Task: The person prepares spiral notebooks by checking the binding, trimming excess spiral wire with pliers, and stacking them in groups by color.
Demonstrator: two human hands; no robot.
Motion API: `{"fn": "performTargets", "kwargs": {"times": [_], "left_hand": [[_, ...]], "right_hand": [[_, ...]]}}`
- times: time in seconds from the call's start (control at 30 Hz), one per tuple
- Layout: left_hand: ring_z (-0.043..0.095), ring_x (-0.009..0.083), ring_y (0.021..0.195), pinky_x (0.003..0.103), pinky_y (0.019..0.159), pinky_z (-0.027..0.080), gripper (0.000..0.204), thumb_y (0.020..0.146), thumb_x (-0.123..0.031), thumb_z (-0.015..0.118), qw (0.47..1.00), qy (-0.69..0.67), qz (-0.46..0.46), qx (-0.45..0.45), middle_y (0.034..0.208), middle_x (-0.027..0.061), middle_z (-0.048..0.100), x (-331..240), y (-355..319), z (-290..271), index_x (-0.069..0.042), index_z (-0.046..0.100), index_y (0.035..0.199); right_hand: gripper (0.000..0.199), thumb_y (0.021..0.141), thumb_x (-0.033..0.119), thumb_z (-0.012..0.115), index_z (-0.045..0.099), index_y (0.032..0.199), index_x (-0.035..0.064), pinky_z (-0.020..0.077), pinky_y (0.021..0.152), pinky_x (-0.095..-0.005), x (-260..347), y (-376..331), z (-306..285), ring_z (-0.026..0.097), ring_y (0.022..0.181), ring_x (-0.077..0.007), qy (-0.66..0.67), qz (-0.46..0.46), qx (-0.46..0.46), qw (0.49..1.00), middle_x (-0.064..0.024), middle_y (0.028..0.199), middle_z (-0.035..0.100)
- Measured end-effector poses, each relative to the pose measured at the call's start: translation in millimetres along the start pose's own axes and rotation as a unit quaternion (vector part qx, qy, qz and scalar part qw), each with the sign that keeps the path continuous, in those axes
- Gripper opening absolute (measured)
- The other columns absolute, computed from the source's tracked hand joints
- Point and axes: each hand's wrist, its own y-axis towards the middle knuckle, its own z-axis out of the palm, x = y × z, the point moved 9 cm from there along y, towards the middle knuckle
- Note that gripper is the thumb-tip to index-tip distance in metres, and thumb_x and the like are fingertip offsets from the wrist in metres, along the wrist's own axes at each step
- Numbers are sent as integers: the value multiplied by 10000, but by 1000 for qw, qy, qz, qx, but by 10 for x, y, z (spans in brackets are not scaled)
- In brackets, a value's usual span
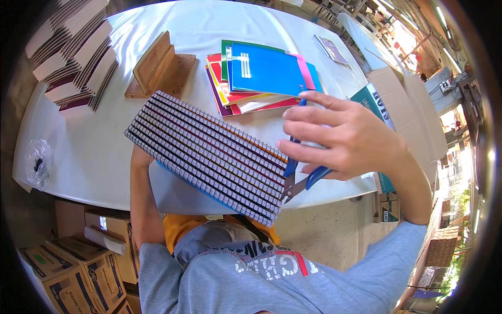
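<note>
**White-clothed table, a block of spiral notebooks held up for trimming**

White cloth covers the long table (78, 157), and the person stands at its near edge with both arms raised over it. Their right hand (340, 138) grips a pair of blue-handled cutters (300, 175), fingers spread flat over the handles, the short metal jaws nosed against the lower right corner of a stack of spiral notebooks (209, 157). That stack is held edge-up and tilted, so the rows of wire coils face the person like ribbed mesh; it sits just above the table edge, between the two hands. The left hand (140, 157) is mostly hidden behind the stack's far left end; it seems to prop the block from behind, though I cannot tell how the fingers close. Holding the bindings upward puts the wire ends where the cutters can reach them.

Beyond the hands lies a fanned pile of glossy covers (261, 78), blue on top, with green, pink, red and yellow edges showing beneath, laid flat within easy reach. To its left stands a stepped wooden rack (157, 70), plain and unvarnished. At the far left corner, more bound notebooks (73, 52) are stacked in leaning rows, their pale page edges and dark coils showing. A crumpled clear plastic bag (37, 162) rests near the left rim. Cardboard boxes (83, 267) crowd the floor below.
</note>
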Motion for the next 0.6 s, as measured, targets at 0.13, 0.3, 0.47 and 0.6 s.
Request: {"fn": "performTargets", "kwargs": {"times": [0.13, 0.3, 0.47, 0.6], "left_hand": [[506, 154, 1002, 304, 896, 419, 409, 764, -85, 654, 1000, -23, -8, -9, 1102, 51, 565, -16, -4, -1, -13, 531, 1148], [513, 156, 1000, 305, 896, 421, 429, 754, -82, 663, 1000, -7, -6, -5, 1099, 50, 569, 80, 13, -107, -16, 529, 1156], [515, 158, 1002, 307, 896, 421, 443, 746, -92, 674, 1000, -13, 0, -5, 1104, 51, 569, 81, 9, -78, -22, 531, 1160], [510, 159, 1016, 307, 903, 418, 475, 737, -95, 685, 1000, 15, -5, -11, 1123, 52, 561, 59, 5, -70, -23, 520, 1177]], "right_hand": [[296, 598, 248, 678, 615, 797, 37, 480, 795, -361, 41, 60, 90, 593, 878, -244, 23, -12, 74, 997, -93, 866, 617], [275, 667, 306, 658, 620, 591, 44, 470, 596, -373, -21, -79, 387, 582, 652, -290, 215, 185, 389, 877, -117, 535, 563], [250, 600, 257, 700, 626, 744, 66, 467, 638, -378, 5, -105, 295, 593, 822, -225, 79, 170, 403, 896, -67, 728, 599], [150, 636, 189, 626, 601, 711, 62, 460, 795, -333, 67, 37, 51, 581, 866, -197, 29, 84, 161, 983, -58, 760, 584]]}}
